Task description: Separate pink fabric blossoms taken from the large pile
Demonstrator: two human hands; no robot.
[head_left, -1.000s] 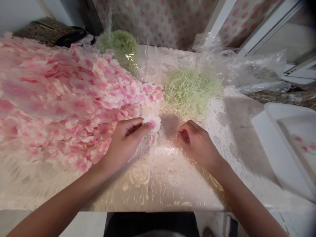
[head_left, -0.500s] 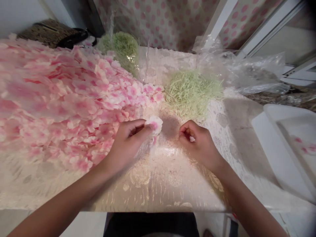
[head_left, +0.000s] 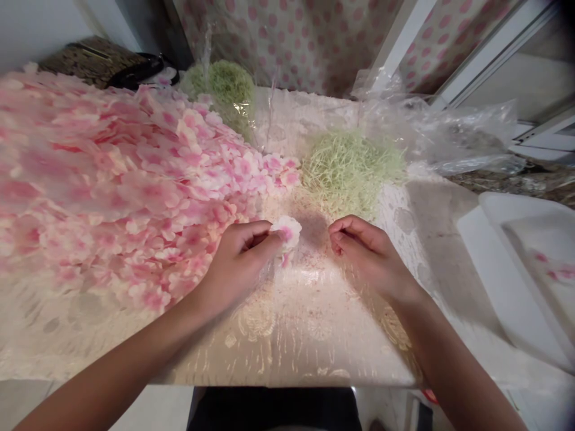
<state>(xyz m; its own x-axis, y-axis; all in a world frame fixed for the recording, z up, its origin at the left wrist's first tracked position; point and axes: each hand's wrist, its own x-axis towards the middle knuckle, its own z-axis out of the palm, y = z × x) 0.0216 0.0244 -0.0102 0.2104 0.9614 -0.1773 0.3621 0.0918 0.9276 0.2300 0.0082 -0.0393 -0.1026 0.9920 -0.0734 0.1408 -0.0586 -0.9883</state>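
My left hand (head_left: 240,260) pinches a small white and pink fabric flower (head_left: 288,230) between thumb and forefinger, just above the glossy lace-patterned table cover (head_left: 287,335). A little to the right, my right hand (head_left: 366,254) is curled closed with its fingertips pressed together; what it holds is hidden. A large heap of pink and white fabric petals (head_left: 112,179) fills the left of the table, right beside my left hand. A loose pile of pale green thin stems (head_left: 350,167) lies just beyond both hands.
A second clump of green stems in clear plastic (head_left: 222,90) stands at the back. Crumpled clear plastic bags (head_left: 449,131) lie at the back right. A white tray (head_left: 525,269) with a few pink petals sits on the right. A dark patterned bag (head_left: 99,60) is at the back left.
My right hand has turned palm down and shifted slightly up toward the green pile; the small white bit seen in its fingers is out of sight. My left hand keeps the flower, nearly still.
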